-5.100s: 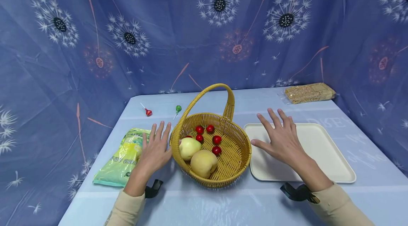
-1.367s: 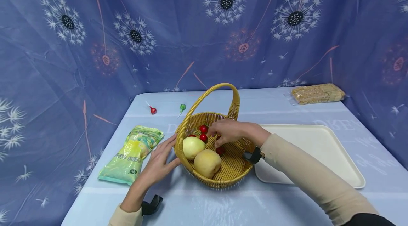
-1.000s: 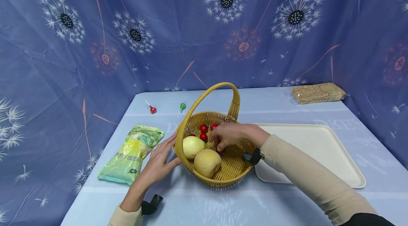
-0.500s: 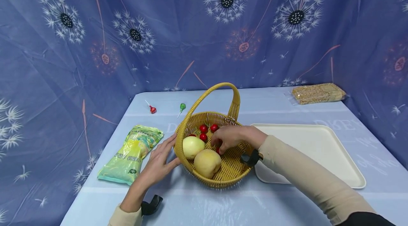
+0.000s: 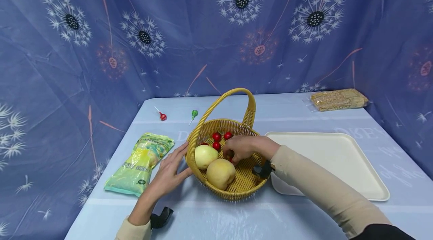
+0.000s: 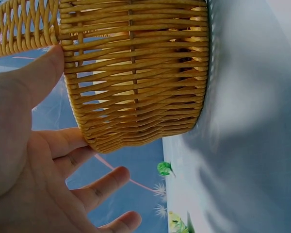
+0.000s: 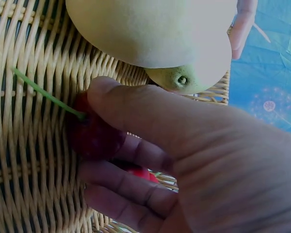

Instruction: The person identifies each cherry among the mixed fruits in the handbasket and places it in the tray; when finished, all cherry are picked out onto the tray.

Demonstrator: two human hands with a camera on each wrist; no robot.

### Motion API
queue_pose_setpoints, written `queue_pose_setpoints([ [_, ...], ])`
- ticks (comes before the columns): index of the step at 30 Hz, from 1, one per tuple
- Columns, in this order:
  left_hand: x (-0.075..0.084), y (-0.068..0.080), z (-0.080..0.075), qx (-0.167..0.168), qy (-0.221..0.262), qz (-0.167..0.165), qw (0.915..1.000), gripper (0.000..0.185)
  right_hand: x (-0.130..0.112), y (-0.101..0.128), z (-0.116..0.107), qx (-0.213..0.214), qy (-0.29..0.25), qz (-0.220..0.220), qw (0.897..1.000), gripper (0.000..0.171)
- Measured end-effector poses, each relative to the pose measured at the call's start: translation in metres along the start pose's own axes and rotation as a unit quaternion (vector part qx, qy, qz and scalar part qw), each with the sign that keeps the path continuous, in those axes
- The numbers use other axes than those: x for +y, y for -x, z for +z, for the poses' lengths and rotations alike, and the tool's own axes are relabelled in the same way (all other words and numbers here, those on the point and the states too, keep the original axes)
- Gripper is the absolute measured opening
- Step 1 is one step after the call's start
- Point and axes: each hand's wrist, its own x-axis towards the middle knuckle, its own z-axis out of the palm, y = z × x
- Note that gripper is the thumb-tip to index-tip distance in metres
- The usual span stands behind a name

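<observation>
Right hand [image 5: 244,148] pinching half-hidden cherry [image 7: 94,136]; left hand [image 5: 170,170] flat against basket [image 5: 241,189].

- Woven yellow wicker basket [image 5: 245,185] sits centre on the table, holding two pale round fruits [image 5: 220,173] near and small red cherries [image 5: 217,137] far.
- Rectangular cream plastic tray [image 5: 338,157] right; green snack bag [image 5: 138,164] left.

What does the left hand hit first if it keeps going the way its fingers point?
The wicker basket. The left hand already rests open against the basket's outer wall, thumb on the weave near the rim, so the wall itself blocks it. Behind that wall, probably the pale green fruit, though depth is unclear.
</observation>
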Motion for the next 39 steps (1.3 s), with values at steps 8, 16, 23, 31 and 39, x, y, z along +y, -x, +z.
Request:
queue_pose_setpoints([
  [8, -0.001, 0.0, 0.0, 0.001, 0.001, -0.001, 1.0, 0.073, 0.001, 0.0, 0.002, 0.012, 0.003, 0.001, 1.0, 0.024],
  [16, 0.0, 0.0, 0.001, -0.001, 0.004, 0.0, 1.0, 0.073, 0.003, 0.007, -0.007, 0.04, -0.029, 0.007, 0.999, 0.016],
  [23, -0.001, 0.0, 0.0, 0.0, 0.007, -0.002, 1.0, 0.073, 0.003, 0.024, -0.022, 0.112, -0.053, 0.001, 0.992, 0.027],
  [31, -0.001, 0.001, 0.001, -0.001, 0.016, 0.002, 0.9999, 0.073, 0.003, 0.05, -0.034, 0.211, -0.097, -0.015, 0.972, 0.026],
  [39, -0.001, 0.001, 0.002, -0.002, 0.019, -0.001, 0.9998, 0.072, 0.006, 0.079, -0.033, 0.261, -0.114, -0.01, 0.959, 0.028],
])
